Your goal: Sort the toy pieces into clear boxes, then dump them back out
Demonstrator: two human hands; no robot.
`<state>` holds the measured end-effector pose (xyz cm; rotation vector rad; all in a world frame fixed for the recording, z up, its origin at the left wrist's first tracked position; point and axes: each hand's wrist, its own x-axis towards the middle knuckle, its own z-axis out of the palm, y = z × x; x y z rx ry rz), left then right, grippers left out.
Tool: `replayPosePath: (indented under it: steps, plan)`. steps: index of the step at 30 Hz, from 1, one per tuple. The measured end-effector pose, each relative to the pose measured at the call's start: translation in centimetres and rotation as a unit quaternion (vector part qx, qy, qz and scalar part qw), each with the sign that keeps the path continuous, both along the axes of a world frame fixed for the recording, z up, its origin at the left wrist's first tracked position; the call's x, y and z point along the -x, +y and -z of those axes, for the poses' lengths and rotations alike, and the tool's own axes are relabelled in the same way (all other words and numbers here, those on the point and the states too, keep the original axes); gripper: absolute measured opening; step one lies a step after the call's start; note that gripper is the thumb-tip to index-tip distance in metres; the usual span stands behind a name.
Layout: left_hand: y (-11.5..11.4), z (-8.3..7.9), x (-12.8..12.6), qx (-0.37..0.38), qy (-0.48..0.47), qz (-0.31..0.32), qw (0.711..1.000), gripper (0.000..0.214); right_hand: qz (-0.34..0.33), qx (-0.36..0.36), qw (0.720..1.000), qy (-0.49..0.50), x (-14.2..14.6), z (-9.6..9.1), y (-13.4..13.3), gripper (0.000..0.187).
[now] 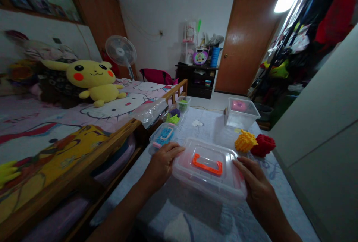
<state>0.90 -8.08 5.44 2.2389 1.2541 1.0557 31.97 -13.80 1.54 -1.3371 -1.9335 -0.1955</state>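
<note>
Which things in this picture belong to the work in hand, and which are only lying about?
In the work:
clear plastic box with orange handle, held by left hand and right hand
probably, clear plastic box with blue contents
knobbly yellow bundle, knobbly red bundle, probably

Apparently uninvolved:
yellow plush toy with red cheeks
pale standing fan

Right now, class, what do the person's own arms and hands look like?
The left forearm and right forearm are bare, with no sleeve, watch or bracelet visible. The left hand and right hand wear no gloves; I see no rings.
</note>
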Motion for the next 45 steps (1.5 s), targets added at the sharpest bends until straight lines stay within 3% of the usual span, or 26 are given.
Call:
replayPosePath:
  steps: [4, 7, 11, 13, 15, 17, 20, 22, 24, 27, 31, 40, 45]
  plan:
    - [-0.4, 0.6, 0.8, 0.065, -0.01, 0.003, 0.998, 0.046, 0.009, 0.017, 1.0, -0.012, 0.3, 0.2, -0.8, 0.043]
    - [-1.1, 0.4, 0.7, 0.13, -0.048, -0.019, 0.99, 0.036, 0.017, 0.057, 0.998, 0.01, 0.6, -0.2, -1.6, 0.039]
    - [-1.9, 1.0, -0.2, 0.141, -0.109, -0.077, 0.981, 0.035, 0.049, 0.111, 0.988, 0.09, 1.7, -0.6, -2.4, 0.032]
    - [-1.9, 2.0, -0.6, 0.161, -0.15, -0.117, 0.968, 0.045, 0.07, 0.128, 0.981, 0.125, 2.3, -0.4, -2.4, 0.031]
    - [-1.8, 2.9, -1.0, 0.226, -0.225, -0.143, 0.937, 0.063, 0.091, 0.138, 0.973, 0.159, 2.7, 0.0, -2.4, 0.037]
    - [-1.8, 3.3, -1.4, 0.31, -0.322, -0.135, 0.885, 0.076, 0.132, 0.16, 0.955, 0.213, 2.9, 0.4, -2.4, 0.055]
    - [-2.1, 2.7, -2.0, 0.398, -0.429, -0.034, 0.81, 0.069, 0.174, 0.254, 0.892, 0.331, 3.0, 0.6, -2.6, 0.092]
    - [-2.4, 2.0, -2.3, 0.413, -0.458, 0.031, 0.787, 0.062, 0.166, 0.323, 0.85, 0.382, 3.1, 0.5, -2.7, 0.098]
    - [-2.5, 1.7, -2.5, 0.395, -0.457, 0.041, 0.796, 0.061, 0.147, 0.35, 0.836, 0.396, 3.3, 0.3, -2.9, 0.09]
    - [-2.7, 2.0, -2.5, 0.324, -0.394, -0.006, 0.86, 0.062, 0.126, 0.331, 0.849, 0.392, 3.8, 0.1, -3.3, 0.08]
    - [-3.2, 2.6, -2.4, 0.255, -0.26, -0.06, 0.929, 0.057, 0.118, 0.306, 0.866, 0.377, 4.9, 0.1, -3.7, 0.09]
    - [-3.3, 1.4, -3.1, 0.185, -0.098, -0.089, 0.974, 0.052, 0.109, 0.318, 0.904, 0.264, 5.3, -0.5, -3.6, 0.077]
    - [-2.9, 1.1, -3.3, 0.165, -0.094, -0.096, 0.977, 0.053, 0.086, 0.329, 0.915, 0.219, 4.4, -0.2, -3.3, 0.076]
